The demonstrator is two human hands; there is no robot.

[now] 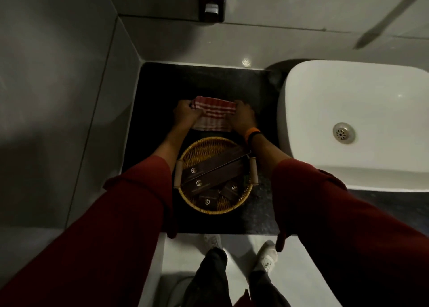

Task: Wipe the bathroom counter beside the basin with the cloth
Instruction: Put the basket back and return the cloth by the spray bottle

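Fingers of both hands are curled shut on a red-and-white striped cloth [212, 113]: the left hand [186, 113] bunches its left end, and the right hand [242, 117] clamps its right end, so the fabric stretches between the two fists. The cloth lies on the dark speckled stone counter [162, 86], about midway between the counter's left edge at the grey tiled wall [69, 74] and its right side, where the white rounded ceramic basin [348, 121] sits. It is nearer the counter's middle than its back edge, and bare stone shows behind it.

Just in front of the cloth, toward the counter's front edge, stands a round woven wicker basket [204, 146] with wooden roll handles at its sides. Inside it lie several dark brown boxes [209, 174] bearing small pale hexagon marks, long ones across the middle and short ones below. Both forearms reach over the basket; the dark red sleeves [130, 214] are pushed back from the wrists, and an orange and black wristband [251, 134] circles the right wrist.

A metal drain [344, 133] shows in the basin's bowl. High on the back wall hangs a dark soap dispenser [212, 2] with a metal lever. Below the counter's front edge, pale shoes [267, 255] stand on a light floor.
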